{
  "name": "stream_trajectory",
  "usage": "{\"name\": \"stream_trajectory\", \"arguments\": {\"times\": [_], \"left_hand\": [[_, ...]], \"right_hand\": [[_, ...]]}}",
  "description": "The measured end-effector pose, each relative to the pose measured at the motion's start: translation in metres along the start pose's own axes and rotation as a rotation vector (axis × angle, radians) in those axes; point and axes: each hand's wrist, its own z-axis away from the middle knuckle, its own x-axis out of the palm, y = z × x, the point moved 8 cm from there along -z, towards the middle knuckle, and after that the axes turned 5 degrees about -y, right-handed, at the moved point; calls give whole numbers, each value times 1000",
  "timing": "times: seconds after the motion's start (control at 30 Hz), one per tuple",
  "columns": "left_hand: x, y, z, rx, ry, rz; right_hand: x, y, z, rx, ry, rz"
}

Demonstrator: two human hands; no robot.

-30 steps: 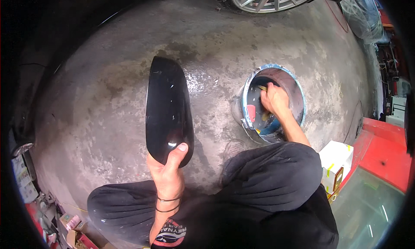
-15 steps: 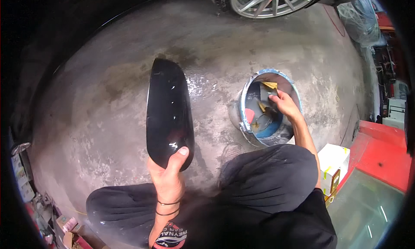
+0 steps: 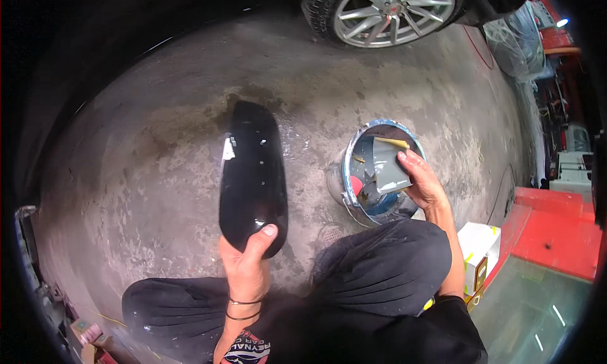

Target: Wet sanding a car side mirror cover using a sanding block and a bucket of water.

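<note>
A glossy black, elongated curved panel, which looks like a car mirror cover (image 3: 254, 174), stands on end in front of me. My left hand (image 3: 245, 269) grips its lower end, thumb on the shiny face and the other fingers hidden behind. To the right, my right hand (image 3: 426, 184) pinches a grey sheet of sandpaper (image 3: 389, 168) with a yellowish folded edge, over the mouth of a bucket (image 3: 345, 174). The sheet looks wet. Below it, the bucket holds murky liquid, a pinkish-red piece (image 3: 356, 185) and other scraps I cannot make out.
Stained concrete floor (image 3: 171, 174) surrounds me. A car wheel (image 3: 395, 13) stands at the far side. To my right are a white box (image 3: 478, 242), a red surface (image 3: 556, 228) and a glassy panel (image 3: 537, 307). Cartons (image 3: 85, 331) lie at the lower left.
My right hand has lifted the sandpaper from inside the bucket, so its grey face now shows. The left hand keeps its hold on the black cover. The view has shifted slightly.
</note>
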Motion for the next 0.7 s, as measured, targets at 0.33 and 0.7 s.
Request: {"name": "stream_trajectory", "arguments": {"times": [0.33,0.7], "left_hand": [[15,8,2,-105,-191,380],[-22,42,-4,117,-138,582]], "right_hand": [[243,-131,11,-306,-144,1228],[344,-48,45,-1083,-637,1636]]}}
